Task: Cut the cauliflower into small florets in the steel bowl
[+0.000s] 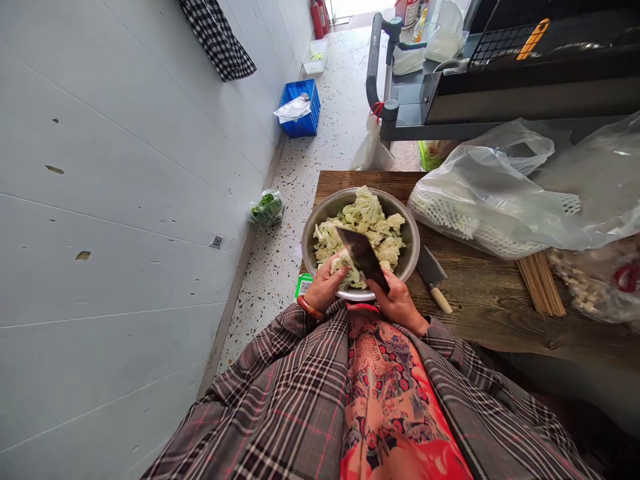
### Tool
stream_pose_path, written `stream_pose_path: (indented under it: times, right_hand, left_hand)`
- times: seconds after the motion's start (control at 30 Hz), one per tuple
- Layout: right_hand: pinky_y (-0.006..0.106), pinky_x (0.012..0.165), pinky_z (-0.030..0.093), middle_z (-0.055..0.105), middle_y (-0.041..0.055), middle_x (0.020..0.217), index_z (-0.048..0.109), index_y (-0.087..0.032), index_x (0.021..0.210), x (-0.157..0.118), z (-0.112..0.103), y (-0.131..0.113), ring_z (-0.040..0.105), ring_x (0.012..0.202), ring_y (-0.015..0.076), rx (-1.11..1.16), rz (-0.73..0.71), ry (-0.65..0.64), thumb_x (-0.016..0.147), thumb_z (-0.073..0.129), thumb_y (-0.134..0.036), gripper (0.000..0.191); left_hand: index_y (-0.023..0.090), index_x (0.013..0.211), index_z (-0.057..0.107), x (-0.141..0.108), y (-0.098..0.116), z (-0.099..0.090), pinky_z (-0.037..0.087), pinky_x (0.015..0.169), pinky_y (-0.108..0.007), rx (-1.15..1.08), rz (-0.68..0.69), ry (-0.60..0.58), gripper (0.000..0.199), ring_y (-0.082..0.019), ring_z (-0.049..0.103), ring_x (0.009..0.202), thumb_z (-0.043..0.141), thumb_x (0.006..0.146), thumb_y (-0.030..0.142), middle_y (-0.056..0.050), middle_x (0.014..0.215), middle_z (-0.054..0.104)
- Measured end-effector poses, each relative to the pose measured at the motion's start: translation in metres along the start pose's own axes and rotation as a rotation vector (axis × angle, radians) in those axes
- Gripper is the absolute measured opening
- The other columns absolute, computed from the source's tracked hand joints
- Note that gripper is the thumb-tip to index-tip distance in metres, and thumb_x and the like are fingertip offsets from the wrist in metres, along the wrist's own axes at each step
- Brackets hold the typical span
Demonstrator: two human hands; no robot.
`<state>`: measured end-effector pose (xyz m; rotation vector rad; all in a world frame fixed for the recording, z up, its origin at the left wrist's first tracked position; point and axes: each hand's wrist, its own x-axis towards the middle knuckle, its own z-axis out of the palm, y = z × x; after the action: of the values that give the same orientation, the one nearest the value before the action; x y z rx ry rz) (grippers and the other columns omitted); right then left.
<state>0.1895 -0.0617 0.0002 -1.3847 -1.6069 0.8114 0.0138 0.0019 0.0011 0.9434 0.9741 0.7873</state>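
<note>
My right hand (399, 301) is closed at the lower end of a dark, broad-bladed knife (361, 253), slanting up and left over the bowl; its handle is hidden in my grip. My left hand (325, 287) pinches a cauliflower piece (349, 270) at the near rim, close beside the blade. Beneath both hands stands a round metal bowl (413, 243), heaped with pale cauliflower florets (367, 208). To the right of the bowl, a small cleaver (433, 273) with a wooden handle lies on the wooden table (475, 293).
Clear plastic bags (500, 193) with white netting cover the table's right side, near wooden sticks (541, 283). A dark cart (407, 110) stands beyond. Bagged greens (267, 208) and a blue crate (313, 117) sit on the floor along the left wall (125, 200).
</note>
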Motion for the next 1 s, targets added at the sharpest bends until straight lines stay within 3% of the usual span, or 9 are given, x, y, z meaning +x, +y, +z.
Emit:
stream_pose_path:
  times: [0.1, 0.37, 0.5, 0.63, 0.8, 1.0]
  right_hand:
    - [0.029, 0.074, 0.053, 0.062, 0.0039, 0.081, 0.061, -0.019, 0.089, 0.0, 0.004, 0.003, 0.062, 0.077, 0.0174, 0.072, 0.064, 0.06, 0.095, 0.045, -0.034, 0.023]
    - [0.032, 0.08, 0.052, 0.064, 0.0064, 0.092, 0.06, -0.02, 0.091, 0.002, -0.008, 0.019, 0.063, 0.085, 0.0195, -0.048, 0.096, 0.168, 0.095, 0.045, -0.034, 0.022]
    - [0.034, 0.082, 0.053, 0.065, 0.0074, 0.1, 0.062, -0.021, 0.107, 0.006, -0.011, 0.019, 0.064, 0.091, 0.0207, -0.123, 0.02, 0.076, 0.095, 0.044, -0.032, 0.024]
    - [0.035, 0.09, 0.053, 0.062, 0.0071, 0.118, 0.048, -0.028, 0.136, 0.002, -0.01, 0.007, 0.062, 0.106, 0.0205, -0.17, -0.105, -0.044, 0.095, 0.043, -0.027, 0.041]
    - [0.033, 0.093, 0.054, 0.06, 0.0055, 0.122, 0.045, -0.031, 0.139, -0.006, -0.011, -0.004, 0.06, 0.109, 0.0196, -0.198, -0.175, -0.15, 0.093, 0.047, -0.021, 0.048]
    - [0.032, 0.09, 0.055, 0.06, 0.0058, 0.12, 0.043, -0.03, 0.141, -0.006, -0.011, -0.007, 0.061, 0.106, 0.0188, -0.21, -0.157, -0.183, 0.092, 0.047, -0.018, 0.05]
  left_hand:
    - [0.021, 0.131, 0.052, 0.0, 0.002, 0.0, 0.049, 0.093, -0.037, -0.105, -0.034, -0.035, 0.06, -0.022, 0.064, 0.102, 0.07, 0.077, 0.039, -0.007, 0.117, 0.067]
    - [0.015, 0.122, 0.058, -0.008, 0.0, -0.006, 0.051, 0.087, -0.036, -0.251, -0.122, -0.01, 0.054, -0.021, 0.066, 0.092, 0.074, 0.074, 0.036, -0.011, 0.109, 0.069]
    - [0.017, 0.118, 0.059, -0.005, 0.003, -0.011, 0.052, 0.084, -0.034, -0.273, -0.109, 0.032, 0.051, -0.018, 0.065, 0.089, 0.075, 0.073, 0.034, -0.009, 0.112, 0.067]
    - [0.018, 0.119, 0.058, -0.002, 0.007, -0.014, 0.051, 0.088, -0.036, -0.227, -0.042, 0.037, 0.054, -0.019, 0.064, 0.094, 0.076, 0.071, 0.034, -0.008, 0.114, 0.066]
    - [0.016, 0.114, 0.062, 0.0, 0.005, -0.015, 0.046, 0.099, -0.039, -0.11, 0.06, 0.042, 0.047, -0.022, 0.061, 0.105, 0.074, 0.073, 0.034, -0.009, 0.115, 0.066]
    - [0.017, 0.12, 0.061, -0.003, 0.001, -0.016, 0.045, 0.1, -0.041, -0.087, 0.041, 0.012, 0.048, -0.023, 0.061, 0.106, 0.071, 0.076, 0.036, -0.011, 0.12, 0.064]
